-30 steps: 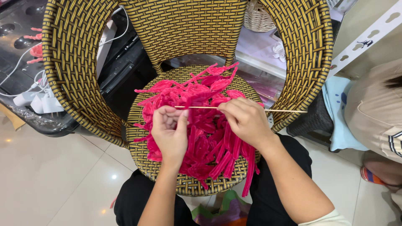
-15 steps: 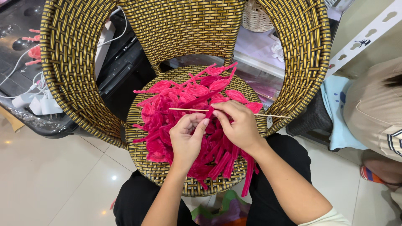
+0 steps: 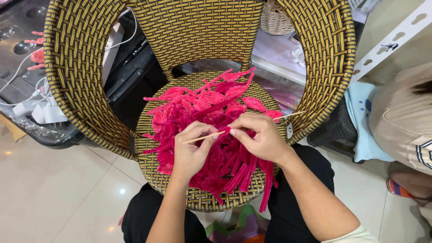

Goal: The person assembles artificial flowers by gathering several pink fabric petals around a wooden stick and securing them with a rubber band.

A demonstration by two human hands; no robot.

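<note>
A heap of bright pink fuzzy chenille stems and petal-shaped loops covers the seat of a black-and-yellow woven chair. A thin wooden stick runs across the heap, its far end poking out at the right. My left hand pinches the stick near its left end. My right hand grips the stick together with a pink stem at the point where the two hands meet. Straight pink stems hang over the seat's front edge.
A person in a beige top sits at the right. A black tray with white adapters and cables lies at the left on the glossy tiled floor. A small wicker basket stands behind the chair. A colourful bag lies between my knees.
Both hands moved closer together and lower on the heap. The stick slid left through my right hand, so its left end now sticks out past my left hand.
</note>
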